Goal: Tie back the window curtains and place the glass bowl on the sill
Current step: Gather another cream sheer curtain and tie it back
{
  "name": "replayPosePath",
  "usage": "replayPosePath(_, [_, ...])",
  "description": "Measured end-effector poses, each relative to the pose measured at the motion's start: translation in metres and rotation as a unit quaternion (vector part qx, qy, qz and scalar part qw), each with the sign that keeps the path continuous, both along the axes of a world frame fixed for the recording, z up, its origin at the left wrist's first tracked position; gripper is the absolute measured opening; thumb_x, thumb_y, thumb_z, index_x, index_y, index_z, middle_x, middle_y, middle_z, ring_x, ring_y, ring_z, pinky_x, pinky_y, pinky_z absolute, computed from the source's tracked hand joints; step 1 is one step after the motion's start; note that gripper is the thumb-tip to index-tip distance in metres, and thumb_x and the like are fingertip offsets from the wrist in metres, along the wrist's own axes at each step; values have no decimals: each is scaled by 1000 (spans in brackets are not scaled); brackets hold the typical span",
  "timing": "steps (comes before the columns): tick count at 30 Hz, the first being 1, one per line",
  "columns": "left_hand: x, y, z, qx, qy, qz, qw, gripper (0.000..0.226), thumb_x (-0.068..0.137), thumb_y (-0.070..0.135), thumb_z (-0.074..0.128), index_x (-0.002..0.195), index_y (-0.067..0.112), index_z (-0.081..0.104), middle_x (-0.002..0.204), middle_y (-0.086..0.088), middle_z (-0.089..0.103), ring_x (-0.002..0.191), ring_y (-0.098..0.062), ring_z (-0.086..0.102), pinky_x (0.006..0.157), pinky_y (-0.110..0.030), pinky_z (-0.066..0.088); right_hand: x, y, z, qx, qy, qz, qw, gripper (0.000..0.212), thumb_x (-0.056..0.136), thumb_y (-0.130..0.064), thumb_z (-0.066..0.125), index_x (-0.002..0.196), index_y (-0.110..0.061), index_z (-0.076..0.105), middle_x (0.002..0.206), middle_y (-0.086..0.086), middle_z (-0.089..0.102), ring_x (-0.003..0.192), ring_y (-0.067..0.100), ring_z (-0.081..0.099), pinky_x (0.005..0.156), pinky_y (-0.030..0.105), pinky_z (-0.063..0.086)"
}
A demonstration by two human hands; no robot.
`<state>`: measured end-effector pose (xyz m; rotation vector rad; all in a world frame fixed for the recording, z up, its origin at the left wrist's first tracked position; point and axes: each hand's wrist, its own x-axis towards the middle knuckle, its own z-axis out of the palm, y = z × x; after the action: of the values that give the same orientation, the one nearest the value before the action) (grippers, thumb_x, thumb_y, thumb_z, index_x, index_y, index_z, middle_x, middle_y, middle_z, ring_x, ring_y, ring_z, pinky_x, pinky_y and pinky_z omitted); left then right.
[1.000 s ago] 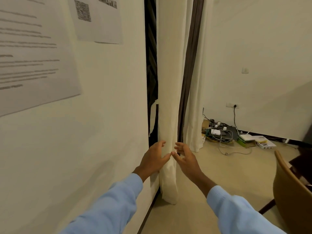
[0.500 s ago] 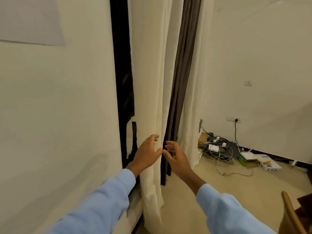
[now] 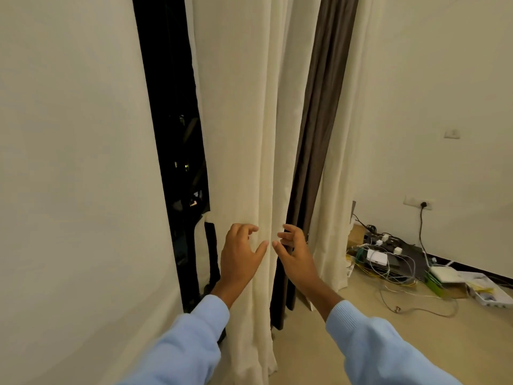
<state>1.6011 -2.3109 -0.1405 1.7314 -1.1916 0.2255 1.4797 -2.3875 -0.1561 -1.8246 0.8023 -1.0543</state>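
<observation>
Both hands are raised side by side against the cream curtain (image 3: 244,134), thumbs almost meeting. The left hand (image 3: 240,257) is spread like a claw, its curved fingers resting on the cloth and holding no fold. The right hand (image 3: 295,255) curls its fingers at the curtain's right edge; I cannot tell whether it pinches the cloth. Pale blue sleeves (image 3: 194,343) cover both arms. The cream curtain hangs loose to the floor (image 3: 361,343), just right of the dark window (image 3: 172,134), with a brown curtain (image 3: 319,134) behind it. Far right on the floor lies an open white box (image 3: 491,297) holding yellow and white bits, near a tangle of cables (image 3: 388,262).
</observation>
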Motion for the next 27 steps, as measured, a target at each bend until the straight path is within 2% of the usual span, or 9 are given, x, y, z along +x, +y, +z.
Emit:
replayPosePath(2, [10, -16, 4, -52, 8, 11, 999, 38, 75, 40, 76, 104, 21, 59, 105, 8, 53, 91, -8, 55, 71, -6, 40, 16, -20, 4, 24, -43, -20, 999, 51, 93, -30, 65, 137, -26, 41, 123, -9, 56, 117, 8, 55, 99, 34, 50])
replayPosePath(6, [24, -45, 10, -143, 18, 73, 987, 54, 67, 39, 83, 106, 15, 55, 107, 2, 51, 92, -9, 50, 71, -14, 45, 46, -51, 13, 18, -63, -12, 998, 62, 85, -35, 74, 136, -27, 40, 123, -14, 54, 116, -1, 51, 85, 9, 41])
replayPosePath(9, [31, -60, 2, -171, 34, 97, 980, 59, 66, 42, 83, 108, 14, 52, 107, 2, 52, 92, -11, 51, 71, -22, 50, 61, -65, 13, 7, -74, -7, 997, 47, 83, -29, 77, 120, -25, 49, 113, -15, 58, 106, -4, 55, 79, 3, 41])
replayPosePath(12, [33, -69, -9, -164, 31, 97, 981, 57, 67, 47, 80, 106, 17, 52, 104, 5, 53, 89, -9, 53, 68, -25, 53, 71, -77, 9, 12, -132, -19, 991, 18, 87, -17, 72, 91, -22, 54, 87, -10, 61, 80, 0, 60, 74, 16, 48])
replayPosePath(14, [30, -75, -18, -145, 25, 116, 982, 56, 69, 49, 78, 108, 18, 51, 105, 7, 53, 89, -9, 54, 68, -28, 54, 73, -89, 4, 55, -186, -27, 981, 17, 88, -15, 70, 84, -17, 54, 78, -6, 61, 71, 4, 60, 69, 26, 51])
replayPosePath(17, [19, -84, -25, -144, 33, 159, 976, 56, 71, 50, 75, 111, 20, 49, 106, 8, 54, 90, -9, 57, 66, -30, 55, 76, -105, -1, 86, -202, 7, 976, 17, 87, -20, 73, 93, -17, 58, 87, -5, 65, 77, 8, 63, 72, 27, 55])
replayPosePath(21, [-3, -98, -26, -152, 45, 251, 955, 59, 72, 55, 71, 114, 19, 49, 109, 8, 55, 94, -8, 58, 68, -29, 56, 76, -127, -1, 94, -177, 112, 973, 28, 83, -25, 78, 104, -22, 60, 100, -7, 67, 89, 13, 64, 78, 29, 55])
replayPosePath(24, [-17, -109, -17, -146, 48, 310, 938, 60, 75, 58, 67, 117, 20, 50, 110, 10, 56, 96, -7, 59, 69, -23, 56, 76, -137, 3, 94, -156, 178, 967, 32, 81, -24, 79, 107, -25, 60, 101, -10, 67, 89, 8, 63, 75, 24, 53])
replayPosePath(27, [-25, -113, -12, -140, 73, 334, 929, 45, 83, 54, 62, 115, 22, 55, 106, 14, 61, 92, -3, 61, 68, -20, 54, 74, -145, 4, 81, -108, 231, 963, 28, 80, -27, 80, 103, -26, 64, 96, -13, 69, 84, 4, 64, 67, 20, 53])
